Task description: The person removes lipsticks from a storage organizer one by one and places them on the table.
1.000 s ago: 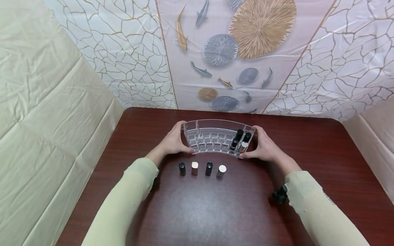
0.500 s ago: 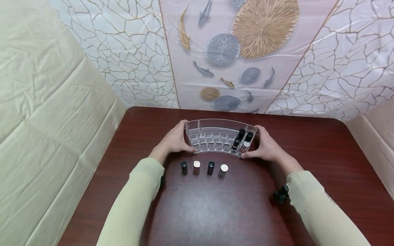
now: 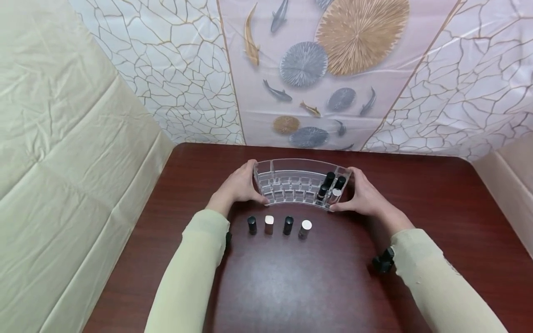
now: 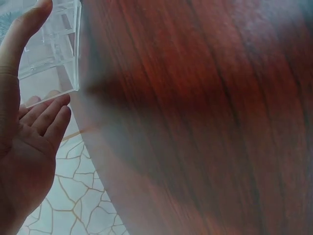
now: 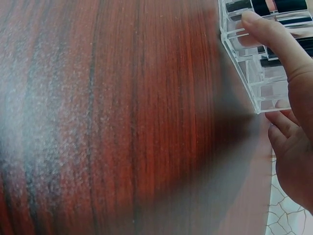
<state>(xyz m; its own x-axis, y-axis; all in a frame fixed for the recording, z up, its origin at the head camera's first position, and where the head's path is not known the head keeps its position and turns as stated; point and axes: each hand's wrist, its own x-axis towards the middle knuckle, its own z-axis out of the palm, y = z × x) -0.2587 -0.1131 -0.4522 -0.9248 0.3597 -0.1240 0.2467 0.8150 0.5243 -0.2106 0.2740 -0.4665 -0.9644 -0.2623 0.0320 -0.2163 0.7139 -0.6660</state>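
Note:
A clear, curved lipstick organizer (image 3: 289,195) stands near the back of the table. My left hand (image 3: 238,186) grips its left end, thumb at the front corner and fingers behind. At the right end my right hand (image 3: 367,199) holds it in the same way. Several lipsticks fill slots on the right side, among them a black one (image 3: 330,179) and a white-capped one (image 3: 335,196). In front, a row stands upright: a black lipstick (image 3: 252,225), a pink lipstick (image 3: 269,225), another black lipstick (image 3: 288,225) and a silver-topped lipstick (image 3: 305,229). The wrist views show thumbs over the organizer's front.
The dark reddish wooden table (image 3: 266,286) extends toward me and out to both sides. A patterned cloth backdrop (image 3: 308,106) hangs behind its rear edge, and a cream cloth (image 3: 83,152) runs along the left. Black wrist devices (image 3: 383,261) sit below the cuffs.
The head view has shifted slightly, so everything appears a little farther right. Both hands keep their hold on the organizer, and the lipsticks look unmoved relative to it.

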